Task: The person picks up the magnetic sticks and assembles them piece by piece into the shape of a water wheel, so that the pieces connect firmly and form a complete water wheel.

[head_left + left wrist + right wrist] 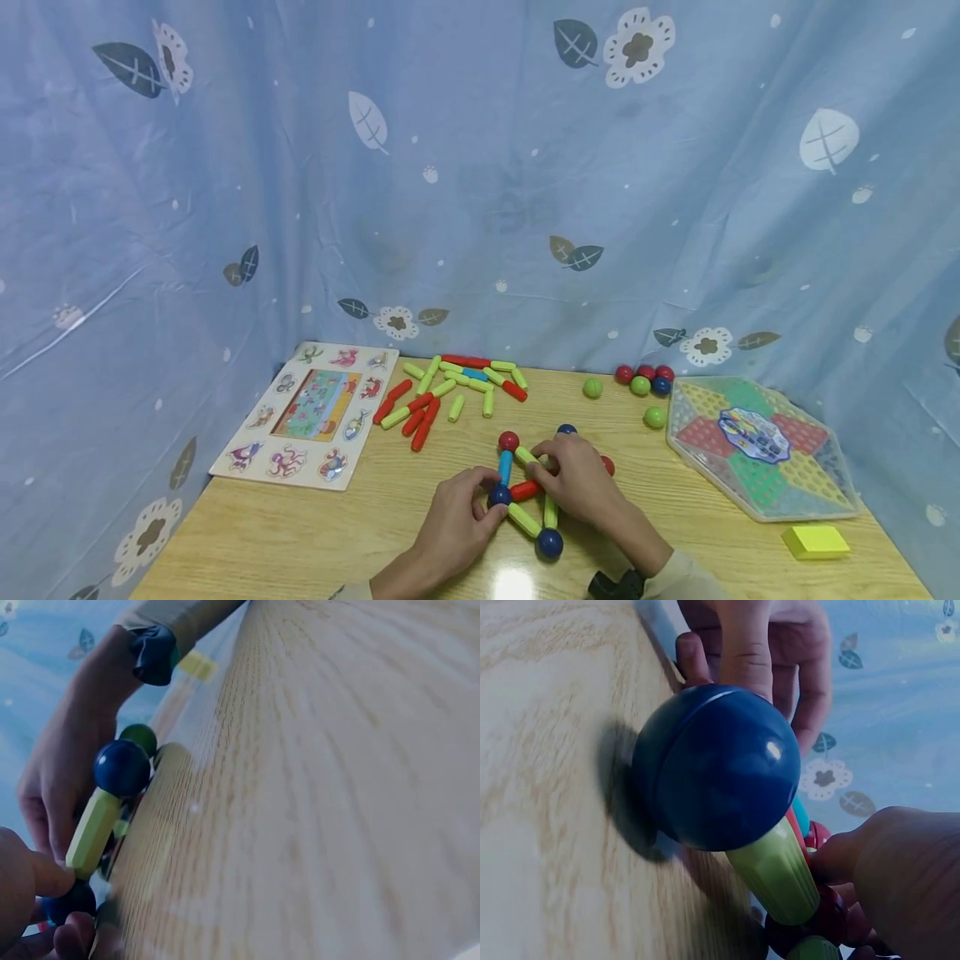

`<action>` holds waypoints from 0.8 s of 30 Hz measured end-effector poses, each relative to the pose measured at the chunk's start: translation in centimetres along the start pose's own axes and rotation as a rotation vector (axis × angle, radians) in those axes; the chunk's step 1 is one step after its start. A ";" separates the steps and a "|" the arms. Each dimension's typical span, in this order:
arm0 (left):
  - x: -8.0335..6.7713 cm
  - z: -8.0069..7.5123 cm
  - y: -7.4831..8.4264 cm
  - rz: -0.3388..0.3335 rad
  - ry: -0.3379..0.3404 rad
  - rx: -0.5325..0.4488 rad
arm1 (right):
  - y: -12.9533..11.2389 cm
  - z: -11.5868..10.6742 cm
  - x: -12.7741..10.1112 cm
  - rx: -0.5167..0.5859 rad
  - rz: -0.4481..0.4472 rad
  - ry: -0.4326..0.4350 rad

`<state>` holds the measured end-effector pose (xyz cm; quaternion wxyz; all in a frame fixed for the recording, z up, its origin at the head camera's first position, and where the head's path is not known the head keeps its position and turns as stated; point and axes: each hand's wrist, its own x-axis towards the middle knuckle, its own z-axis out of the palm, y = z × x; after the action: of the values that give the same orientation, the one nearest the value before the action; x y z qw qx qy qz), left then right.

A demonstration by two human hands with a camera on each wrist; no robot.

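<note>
A flat frame of coloured rods and balls lies on the wooden table. My left hand (457, 521) grips a dark blue ball (500, 496) at its left corner, thumb and fingers around it. From that ball run a light blue rod (506, 468), a red rod (527, 490) and a lime rod (524, 520). My right hand (581, 475) bends over the frame's middle, its fingers around a dark red ball (808, 924), hidden in the head view. Another lime rod (776, 877) joins it to the near blue ball (550, 543). A red ball (508, 440) forms the far corner.
Loose lime, red and blue rods (453, 392) lie at the back, beside a sea-animal puzzle board (247, 425). Several loose balls (641, 385) sit back right. A hexagonal case (761, 446) and a yellow block (816, 542) stand on the right.
</note>
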<state>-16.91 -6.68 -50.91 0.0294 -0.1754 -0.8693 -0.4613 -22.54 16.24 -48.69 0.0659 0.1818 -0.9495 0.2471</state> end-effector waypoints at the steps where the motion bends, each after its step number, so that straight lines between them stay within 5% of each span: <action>1: 0.0 0.0 0.0 0.000 0.001 -0.001 | 0.0 0.0 0.0 0.001 -0.003 0.000; 13: -0.1 0.0 0.4 0.007 -0.106 0.017 | -0.1 -0.9 -0.3 -0.095 0.039 0.063; 18: -0.1 0.2 0.5 0.096 -0.199 -0.042 | 0.4 -1.6 -0.5 -0.021 -0.117 -0.035; 24: 0.7 -0.9 -0.7 0.148 -0.299 -0.319 | 1.2 -2.7 -0.6 0.052 -0.334 -0.168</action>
<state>-17.91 -7.60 -50.76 -0.0939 -0.3073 -0.7648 -0.5585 -22.35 18.71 -47.03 0.0216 0.3585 -0.9016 0.2412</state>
